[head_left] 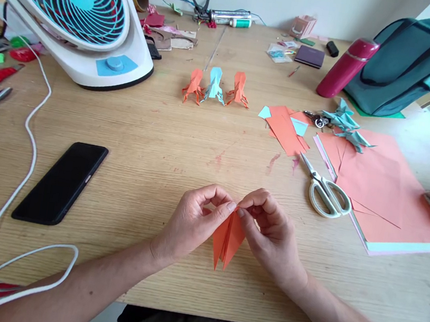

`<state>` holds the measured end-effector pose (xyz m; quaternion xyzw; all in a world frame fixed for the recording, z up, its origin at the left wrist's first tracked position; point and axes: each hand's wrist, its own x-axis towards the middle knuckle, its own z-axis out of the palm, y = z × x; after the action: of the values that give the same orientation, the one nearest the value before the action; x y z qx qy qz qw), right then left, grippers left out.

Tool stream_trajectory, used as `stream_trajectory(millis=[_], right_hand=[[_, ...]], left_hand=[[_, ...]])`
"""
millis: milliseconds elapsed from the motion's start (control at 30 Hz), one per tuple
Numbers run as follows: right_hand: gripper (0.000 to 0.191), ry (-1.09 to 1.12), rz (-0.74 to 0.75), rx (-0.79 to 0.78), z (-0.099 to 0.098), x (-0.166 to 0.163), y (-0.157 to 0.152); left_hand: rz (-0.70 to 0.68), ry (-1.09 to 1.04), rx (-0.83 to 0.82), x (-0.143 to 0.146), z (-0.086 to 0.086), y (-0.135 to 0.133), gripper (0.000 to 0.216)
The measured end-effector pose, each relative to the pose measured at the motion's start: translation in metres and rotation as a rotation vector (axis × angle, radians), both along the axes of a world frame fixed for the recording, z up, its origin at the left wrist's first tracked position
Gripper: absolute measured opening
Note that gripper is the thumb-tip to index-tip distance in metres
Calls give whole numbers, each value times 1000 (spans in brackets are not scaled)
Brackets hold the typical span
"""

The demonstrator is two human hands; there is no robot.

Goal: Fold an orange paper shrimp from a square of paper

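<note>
While both hands' fingers pinch orange paper [228, 240], wooden table [153, 142] lies cluttered — fan [72, 7], scissors [325, 190].

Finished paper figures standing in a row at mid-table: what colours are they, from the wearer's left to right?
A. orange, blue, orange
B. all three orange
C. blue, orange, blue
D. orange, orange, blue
A: the row shows an orange figure, a light blue figure in the middle, and another orange figure.

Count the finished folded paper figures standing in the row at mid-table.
3, side by side past the hands: an orange figure on the left, a light blue figure in the middle, another orange one on the right. More teal folded pieces lie separately by the flask.
</note>
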<state>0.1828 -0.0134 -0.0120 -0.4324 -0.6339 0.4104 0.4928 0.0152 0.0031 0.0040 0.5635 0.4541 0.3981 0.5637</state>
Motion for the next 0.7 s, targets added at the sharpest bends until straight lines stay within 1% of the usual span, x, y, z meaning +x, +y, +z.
stream_trajectory(millis=[467, 700], right_hand=[[8, 65, 12, -77, -1, 1, 0], [4, 96, 40, -157, 2, 3, -2]], left_hand=[[-15, -3, 10, 0, 0, -1, 21], [4, 5, 2, 0, -2, 0, 21]])
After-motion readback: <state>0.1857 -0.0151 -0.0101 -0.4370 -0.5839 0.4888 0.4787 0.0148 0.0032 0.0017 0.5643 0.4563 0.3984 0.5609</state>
